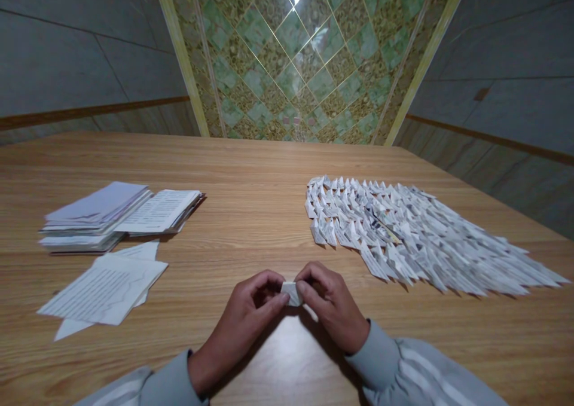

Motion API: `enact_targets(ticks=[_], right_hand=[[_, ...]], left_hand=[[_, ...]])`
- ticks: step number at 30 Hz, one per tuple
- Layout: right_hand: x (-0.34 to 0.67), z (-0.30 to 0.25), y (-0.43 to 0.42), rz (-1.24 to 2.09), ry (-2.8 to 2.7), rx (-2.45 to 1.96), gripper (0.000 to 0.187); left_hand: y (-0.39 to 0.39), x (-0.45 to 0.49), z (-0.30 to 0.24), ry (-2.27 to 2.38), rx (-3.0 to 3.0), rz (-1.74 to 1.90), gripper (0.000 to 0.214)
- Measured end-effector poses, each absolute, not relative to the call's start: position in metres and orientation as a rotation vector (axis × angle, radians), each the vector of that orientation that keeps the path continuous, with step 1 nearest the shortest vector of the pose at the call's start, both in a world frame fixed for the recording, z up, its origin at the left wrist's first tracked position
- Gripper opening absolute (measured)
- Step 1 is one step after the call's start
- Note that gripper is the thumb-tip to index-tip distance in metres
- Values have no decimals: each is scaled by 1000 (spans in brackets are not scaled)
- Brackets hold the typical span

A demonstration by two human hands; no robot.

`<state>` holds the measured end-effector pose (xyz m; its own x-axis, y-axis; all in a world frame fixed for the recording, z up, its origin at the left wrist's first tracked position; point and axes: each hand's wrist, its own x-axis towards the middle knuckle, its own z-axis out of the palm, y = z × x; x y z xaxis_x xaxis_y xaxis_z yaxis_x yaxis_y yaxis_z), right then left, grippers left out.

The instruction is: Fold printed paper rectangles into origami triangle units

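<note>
Two stacks of printed sheets (121, 214) sit at middle left, loose pages (105, 286) below them. At lower centre the left hand (240, 322) and right hand (332, 307) pinch a small folded paper piece (292, 292) between curled fingertips, just above the wooden table (251, 179). Rows of folded paper pieces (417, 232) spread across the right.

A tiled room, seemingly in a home: grey wall tiles (67, 53) flank a green-and-gold patterned tile panel (305, 53). The wood-grain tabletop (251, 173) carries stacked printed sheets (98, 214) and rows of folded paper pieces (417, 238).
</note>
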<state>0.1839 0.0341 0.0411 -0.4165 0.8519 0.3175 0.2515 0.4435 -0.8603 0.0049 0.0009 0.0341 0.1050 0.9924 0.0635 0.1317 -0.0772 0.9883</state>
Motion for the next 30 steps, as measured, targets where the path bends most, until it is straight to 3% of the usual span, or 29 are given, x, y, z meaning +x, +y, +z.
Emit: enact_targets(ticks=[7, 11, 18, 26, 30], right_hand=[[184, 40, 33, 866, -2018, -913, 5], [183, 38, 32, 821, -2053, -869, 11], [186, 38, 37, 1097, -1831, -893, 12], [184, 39, 33, 815, -2071, -891, 14], [183, 39, 33, 922, -1960, -868, 16]], left_hand=[[-4, 4, 36, 1282, 1632, 1084, 20], [-5, 6, 36, 1328, 1760, 1068, 21], [-2, 4, 34, 1279, 1485, 1128, 18], [-6, 2, 39, 1340, 1816, 1074, 26], [-6, 5, 37, 1328, 1724, 1097, 19]])
